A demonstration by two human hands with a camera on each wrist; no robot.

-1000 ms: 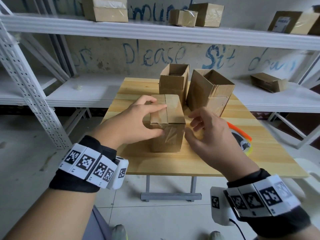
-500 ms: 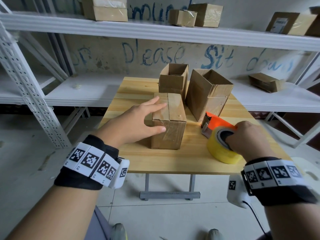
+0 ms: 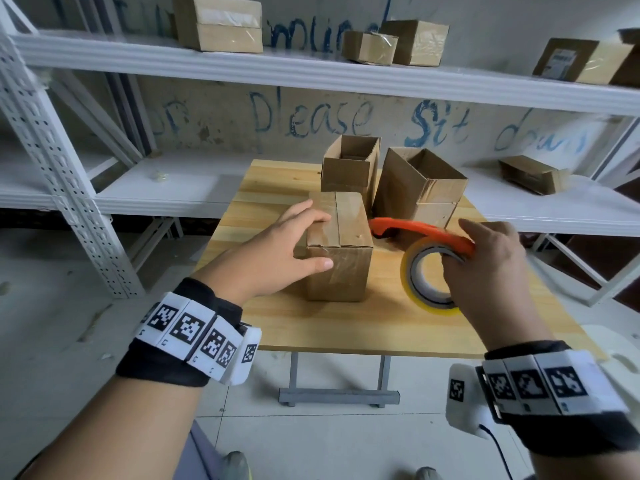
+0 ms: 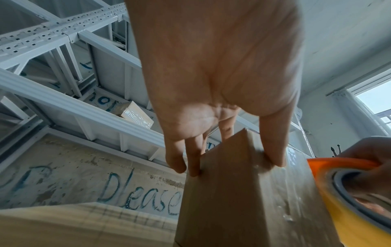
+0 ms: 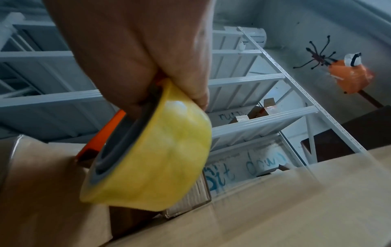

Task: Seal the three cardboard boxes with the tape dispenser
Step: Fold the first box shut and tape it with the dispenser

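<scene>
A closed cardboard box (image 3: 343, 244) (image 4: 243, 200) stands near the middle of the wooden table (image 3: 346, 327). My left hand (image 3: 277, 251) (image 4: 222, 100) holds it steady, fingers lying on its top flaps and thumb against its near face. To the right, my right hand (image 3: 485, 258) (image 5: 137, 58) grips the orange tape dispenser (image 3: 415, 230) (image 5: 101, 133) with its yellow tape roll (image 3: 426, 282) (image 5: 152, 150) (image 4: 349, 200), lifted just beside the box. Two open boxes stand behind: a smaller one (image 3: 349, 168) and a larger tilted one (image 3: 419, 185).
White metal shelving (image 3: 311, 74) runs behind and on both sides of the table, carrying several taped cardboard boxes (image 3: 218, 22). One flat box (image 3: 530, 174) lies on the lower right shelf. The table's near edge is close to me, with tiled floor below.
My right hand picked the tape dispenser up from the table's right side and raised it toward the closed box. My left hand stayed on the box, fingers spreading flatter over the top.
</scene>
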